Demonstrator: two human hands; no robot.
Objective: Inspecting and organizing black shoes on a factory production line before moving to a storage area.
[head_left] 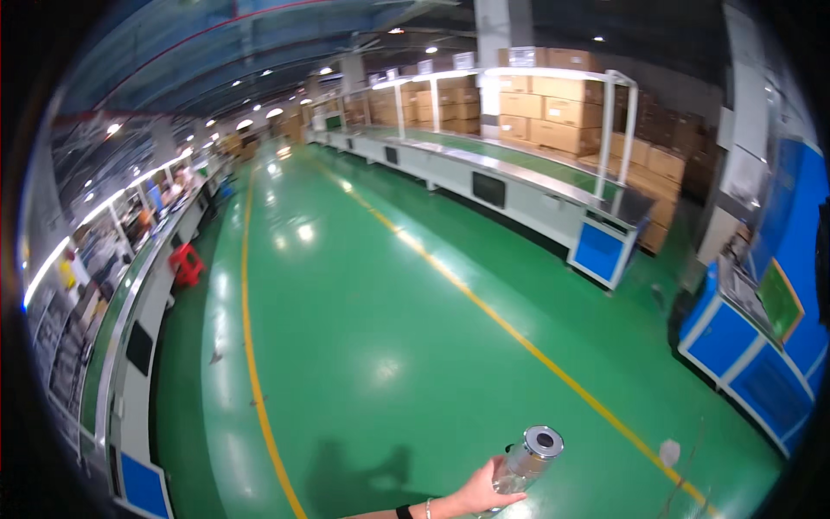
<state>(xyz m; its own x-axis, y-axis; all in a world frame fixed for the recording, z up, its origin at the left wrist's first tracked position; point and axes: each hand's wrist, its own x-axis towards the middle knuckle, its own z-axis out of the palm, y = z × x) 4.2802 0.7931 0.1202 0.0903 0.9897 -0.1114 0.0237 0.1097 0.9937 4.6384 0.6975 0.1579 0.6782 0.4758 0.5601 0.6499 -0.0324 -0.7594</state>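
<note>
From the lower edge my left hand [482, 491] reaches to the right, its wrist wearing a black band [404, 512] and a light bracelet. Its fingers wrap round a clear cylindrical container with a silver top [536, 451], held tilted above the green floor. A dark round spot marks the middle of that shiny top. The container's lower part is partly covered by the hand and runs to the picture's bottom edge. My right hand is out of view.
Yellow lines [471, 298] mark the green floor [372, 346]. A long conveyor bench [527, 195] runs along the right, stacked cardboard boxes [562, 112] behind it. Another workbench line [130, 298] stands left, beside a red stool [186, 264]. A blue cabinet [761, 381] is at right.
</note>
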